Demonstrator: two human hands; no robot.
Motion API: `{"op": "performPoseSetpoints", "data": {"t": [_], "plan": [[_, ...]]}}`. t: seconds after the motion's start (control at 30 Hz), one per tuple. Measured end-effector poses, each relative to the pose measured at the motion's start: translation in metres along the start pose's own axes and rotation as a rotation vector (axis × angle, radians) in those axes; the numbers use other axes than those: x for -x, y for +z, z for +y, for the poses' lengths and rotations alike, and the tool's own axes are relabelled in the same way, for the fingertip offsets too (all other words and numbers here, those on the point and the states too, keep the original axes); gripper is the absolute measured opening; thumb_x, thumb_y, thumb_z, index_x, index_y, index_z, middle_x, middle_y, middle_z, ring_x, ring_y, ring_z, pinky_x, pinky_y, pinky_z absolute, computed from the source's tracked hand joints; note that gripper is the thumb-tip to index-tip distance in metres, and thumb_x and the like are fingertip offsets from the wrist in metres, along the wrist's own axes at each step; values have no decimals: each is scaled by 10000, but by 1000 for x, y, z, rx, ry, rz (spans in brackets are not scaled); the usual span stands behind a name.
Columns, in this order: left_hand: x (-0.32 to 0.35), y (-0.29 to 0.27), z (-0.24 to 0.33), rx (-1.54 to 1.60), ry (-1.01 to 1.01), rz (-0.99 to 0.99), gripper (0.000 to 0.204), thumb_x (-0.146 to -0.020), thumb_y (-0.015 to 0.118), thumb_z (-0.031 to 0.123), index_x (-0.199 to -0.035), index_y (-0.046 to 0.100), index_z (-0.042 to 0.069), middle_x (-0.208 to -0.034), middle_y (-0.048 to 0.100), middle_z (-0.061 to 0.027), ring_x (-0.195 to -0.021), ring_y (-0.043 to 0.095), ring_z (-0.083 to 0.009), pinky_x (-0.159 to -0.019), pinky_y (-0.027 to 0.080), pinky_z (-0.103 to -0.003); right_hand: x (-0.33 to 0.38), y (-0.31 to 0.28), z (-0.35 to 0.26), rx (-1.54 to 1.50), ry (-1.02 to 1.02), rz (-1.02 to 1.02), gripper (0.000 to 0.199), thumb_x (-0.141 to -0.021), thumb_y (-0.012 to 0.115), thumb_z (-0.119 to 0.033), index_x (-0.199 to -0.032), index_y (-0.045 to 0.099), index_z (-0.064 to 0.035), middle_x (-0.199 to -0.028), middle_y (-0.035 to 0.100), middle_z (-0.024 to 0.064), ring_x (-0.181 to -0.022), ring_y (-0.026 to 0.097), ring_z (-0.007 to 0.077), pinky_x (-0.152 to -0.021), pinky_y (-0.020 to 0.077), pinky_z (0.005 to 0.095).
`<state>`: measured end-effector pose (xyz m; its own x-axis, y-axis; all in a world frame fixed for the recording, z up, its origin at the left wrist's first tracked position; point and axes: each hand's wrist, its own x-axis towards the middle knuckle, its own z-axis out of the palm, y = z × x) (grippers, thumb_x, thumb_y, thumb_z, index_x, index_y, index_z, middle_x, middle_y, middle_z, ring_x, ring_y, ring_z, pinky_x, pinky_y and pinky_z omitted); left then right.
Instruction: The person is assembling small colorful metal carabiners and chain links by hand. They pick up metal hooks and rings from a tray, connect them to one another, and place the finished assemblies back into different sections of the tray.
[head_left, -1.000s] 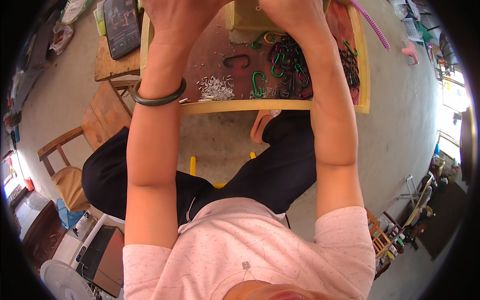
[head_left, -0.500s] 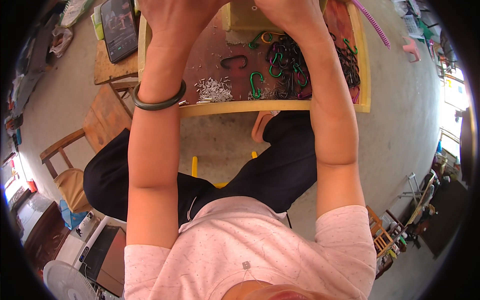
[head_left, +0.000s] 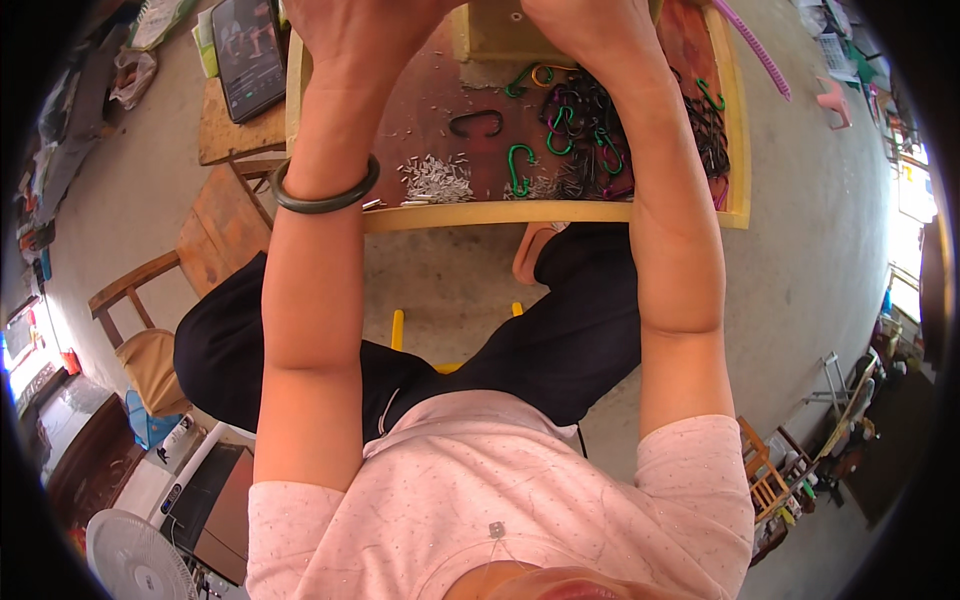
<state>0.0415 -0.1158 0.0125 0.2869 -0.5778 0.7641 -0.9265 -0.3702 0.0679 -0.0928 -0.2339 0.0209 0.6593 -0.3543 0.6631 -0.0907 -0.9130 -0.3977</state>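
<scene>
Barely shifted: both hands, left hand [head_left: 365,30] and right hand [head_left: 590,25], raised together above yellow-rimmed brown wooden desk [head_left: 560,212], grip not tellable.

Small informal workshop, likely home-based piecework. Bare concrete floor [head_left: 830,260]. Low table [head_left: 560,213] with raised yellow rim, strewn with coloured carabiner hooks [head_left: 585,130] and a heap of small metal pins [head_left: 437,180]. Worn wooden chairs [head_left: 130,320] alongside, tablet [head_left: 246,55] propped on a side bench. Electric fan [head_left: 135,555] and assorted clutter along the edges.
</scene>
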Motion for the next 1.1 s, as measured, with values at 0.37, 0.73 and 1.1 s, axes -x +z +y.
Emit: {"op": "performPoseSetpoints", "data": {"t": [0.37, 0.73, 1.1], "plan": [[0, -6, 0, -6, -50, -26, 723, -536, 926, 543, -980, 647, 45, -946, 673, -87, -967, 605, -281, -942, 403, -400, 12, -34, -40, 19, -80, 190, 222, -861, 657, 21, -1075, 719, 12, -996, 747, 157, -974, 712, 309, -906, 540, 359], [2, -5, 3, 78, -50, 10, 758, -567, 897, 571, -1037, 657, 26, -982, 670, -105, -1007, 610, -294, -985, 399, -416, 79, -2, -55, 87, -223, -477, 150, -746, 752, -53, -882, 692, -72, -907, 639, 63, -936, 633, 289, -897, 505, 387], [3, 3, -5, -40, -41, 27, 936, -569, 888, 606, -1223, 642, -17, -1101, 689, -128, -1073, 610, -276, -1032, 380, -411, 78, 20, -60, 227, -448, -361, 57, -676, 660, -120, -700, 684, -74, -792, 621, 44, -899, 632, 229, -879, 501, 351]]}}
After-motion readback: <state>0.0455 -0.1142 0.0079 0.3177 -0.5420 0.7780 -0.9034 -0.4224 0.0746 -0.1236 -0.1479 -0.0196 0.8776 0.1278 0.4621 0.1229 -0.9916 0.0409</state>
